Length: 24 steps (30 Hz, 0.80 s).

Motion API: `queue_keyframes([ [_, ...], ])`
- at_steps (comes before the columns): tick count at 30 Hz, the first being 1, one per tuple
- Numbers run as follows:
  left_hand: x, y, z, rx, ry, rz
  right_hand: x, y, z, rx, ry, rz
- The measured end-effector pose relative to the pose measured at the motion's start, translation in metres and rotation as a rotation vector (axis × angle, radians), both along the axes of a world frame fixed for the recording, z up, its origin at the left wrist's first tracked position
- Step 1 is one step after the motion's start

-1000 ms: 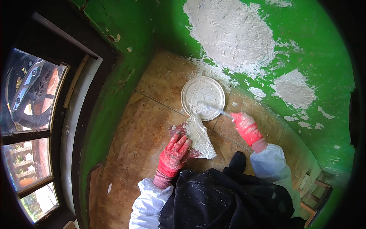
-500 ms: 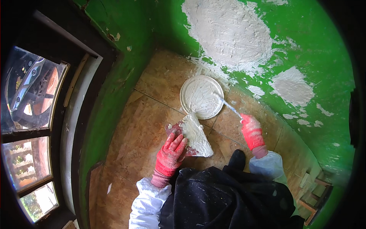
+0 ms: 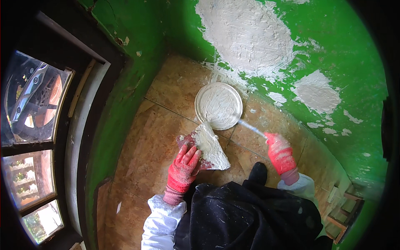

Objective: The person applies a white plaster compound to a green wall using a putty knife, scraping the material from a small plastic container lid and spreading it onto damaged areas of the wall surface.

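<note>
Plaster (image 3: 211, 146) gathering seems the step in hand, the right hand (image 3: 280, 153) closed round a slim tool (image 3: 252, 128) at the round tub's (image 3: 218, 84) rim, the left hand's (image 3: 181, 170) fingers over the adjoining maroon plate (image 3: 188, 141), grip underneath hidden, and another scoop would call for keeping that plate steady.

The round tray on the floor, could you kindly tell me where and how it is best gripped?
Probably by the left stretch of the raised rim of the tray, coming in from the left: it lies flat, white paste coats its middle, the maroon board lies towards its near edge, and the slim tool in the right hand points at its near-right edge.
</note>
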State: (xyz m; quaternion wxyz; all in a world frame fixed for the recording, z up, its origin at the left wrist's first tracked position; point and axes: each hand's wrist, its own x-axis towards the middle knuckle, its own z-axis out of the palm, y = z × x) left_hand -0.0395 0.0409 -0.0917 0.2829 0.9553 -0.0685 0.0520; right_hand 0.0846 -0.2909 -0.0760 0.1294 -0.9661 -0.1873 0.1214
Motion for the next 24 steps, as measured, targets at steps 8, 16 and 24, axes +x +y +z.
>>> queue_keyframes([
  [8,0.000,-0.004,-0.007,0.025,-0.016,-0.017,0.014,0.005,0.026,-0.155,-0.039,-0.178],
  [16,0.003,-0.005,-0.013,0.032,0.001,-0.031,0.017,0.009,0.025,-0.216,-0.082,-0.138],
  [24,0.005,-0.006,-0.015,0.047,-0.007,-0.046,0.025,0.009,-0.001,-0.018,-0.004,-0.074],
])
